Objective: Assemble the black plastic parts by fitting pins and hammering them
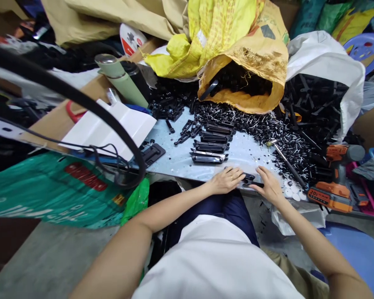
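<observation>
My left hand and my right hand meet at the near edge of the pale work table. Both grip one small black plastic part between them, fingers curled onto it. A ring shows on the left hand. Just beyond the hands lies a neat stack of finished black plastic pieces. A heap of small black screws or rivets spreads across the table behind and to the right.
An orange cordless drill lies at the right edge. An open yellow sack and a white sack spill black parts at the back. A green flask, white sheet and black cable loop sit left.
</observation>
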